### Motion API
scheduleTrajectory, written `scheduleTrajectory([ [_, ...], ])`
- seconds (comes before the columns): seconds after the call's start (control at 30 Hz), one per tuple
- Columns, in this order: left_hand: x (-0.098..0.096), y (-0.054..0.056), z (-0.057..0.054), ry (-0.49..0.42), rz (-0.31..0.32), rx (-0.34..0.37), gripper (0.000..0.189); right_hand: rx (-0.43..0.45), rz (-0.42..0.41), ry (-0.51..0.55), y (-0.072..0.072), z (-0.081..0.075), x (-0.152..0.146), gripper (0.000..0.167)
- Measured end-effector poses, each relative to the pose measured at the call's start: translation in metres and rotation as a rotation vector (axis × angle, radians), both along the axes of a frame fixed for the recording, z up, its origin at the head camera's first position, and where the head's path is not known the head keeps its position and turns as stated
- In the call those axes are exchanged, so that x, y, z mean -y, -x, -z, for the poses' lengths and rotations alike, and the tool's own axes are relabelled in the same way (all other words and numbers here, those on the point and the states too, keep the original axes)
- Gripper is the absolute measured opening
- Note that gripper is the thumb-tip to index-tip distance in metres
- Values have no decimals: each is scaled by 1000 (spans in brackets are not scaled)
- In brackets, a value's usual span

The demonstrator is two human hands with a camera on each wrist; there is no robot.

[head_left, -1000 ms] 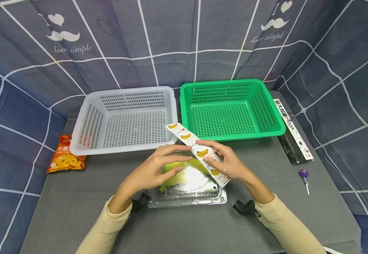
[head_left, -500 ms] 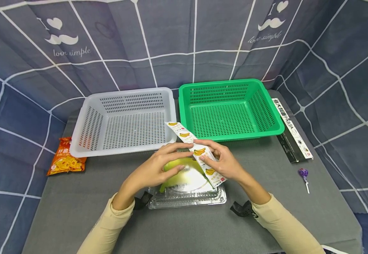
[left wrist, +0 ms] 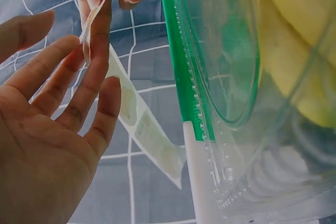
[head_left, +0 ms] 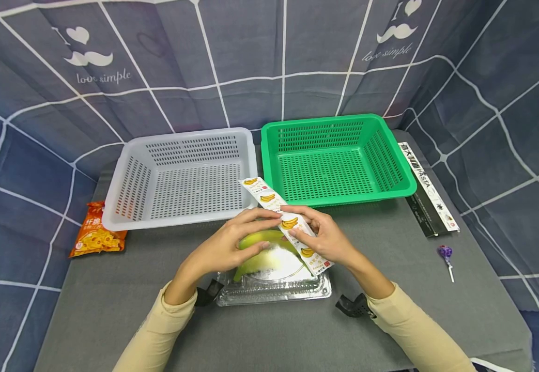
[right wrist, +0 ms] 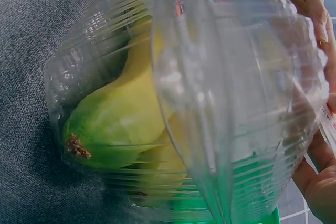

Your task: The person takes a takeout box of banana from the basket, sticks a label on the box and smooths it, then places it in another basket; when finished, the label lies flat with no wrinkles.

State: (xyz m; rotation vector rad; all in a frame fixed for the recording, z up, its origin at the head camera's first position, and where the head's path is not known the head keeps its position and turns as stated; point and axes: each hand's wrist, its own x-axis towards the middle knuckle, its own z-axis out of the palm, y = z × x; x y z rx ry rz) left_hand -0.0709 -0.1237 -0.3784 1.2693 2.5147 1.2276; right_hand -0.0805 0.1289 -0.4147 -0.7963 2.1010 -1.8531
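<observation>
In the head view my right hand point(head_left: 327, 240) pinches a long white strip of banana stickers point(head_left: 265, 195) between thumb and fingers. My left hand point(head_left: 232, 243) is beside it, fingers extended and thumb apart, fingertips right at the strip's left edge. Below both hands a clear plastic clamshell box point(head_left: 274, 295) lies on the table with yellow-green bananas point(head_left: 252, 264) inside. The right wrist view shows the bananas point(right wrist: 115, 124) close up through the ribbed plastic. In the left wrist view the strip's pale backing point(left wrist: 157, 145) hangs beyond my left fingers.
A white basket point(head_left: 181, 219) and a green basket point(head_left: 339, 200) stand at the back. An orange snack bag point(head_left: 98, 235) lies at left. A pasta box point(head_left: 429, 191) and a purple lollipop point(head_left: 445, 253) lie at right. Patterned curtains point(head_left: 250, 51) enclose the table point(head_left: 269, 336).
My right hand and the sticker strip have shifted slightly left, so the left fingertips now meet the strip's edge. The box of bananas has stayed in place.
</observation>
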Motion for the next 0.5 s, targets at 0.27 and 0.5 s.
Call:
scheduleTrajectory([
  [0.27,0,0,0,-7,14,2,43,60,-19,29,0,0,1,48],
  [0.5,2,0,2,-18,5,40,44,42,-17,36,1,2,3,50],
])
